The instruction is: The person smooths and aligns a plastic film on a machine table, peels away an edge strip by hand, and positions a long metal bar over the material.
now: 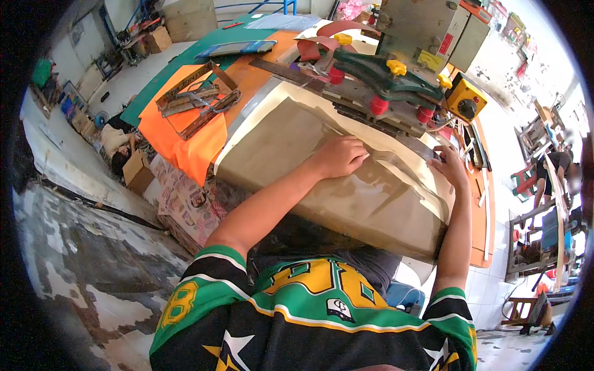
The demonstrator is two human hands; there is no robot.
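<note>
A brown sheet [272, 148] lies across the middle of the frame, over the near side of the table [490, 216]. It is smooth, glossy and thin, see-through enough to look olive-tan, with a darker band along its lower edge. Its left part lies fairly flat; toward the right it buckles into long ripples that catch pale highlights. Paler cream material [247, 131] shows along its upper left edge.

The left hand [341, 156] rests on the sheet near the centre, fingers curled under; whether they pinch it, I cannot tell. The right hand [450, 167], right of centre, has its fingers bent at the sheet's upper right edge, beside the machine [390, 77]; its grip cannot be told either.

The machine, at the upper right, has a dark green curved metal frame, lobed yellow knobs [396, 67], round red knobs [379, 105] and a boxy yellow control [467, 101] with a black dial. At the upper left, angular, rusty-brown metal frames [201, 99] sit on bright orange, softly creased cloth [185, 142].
</note>
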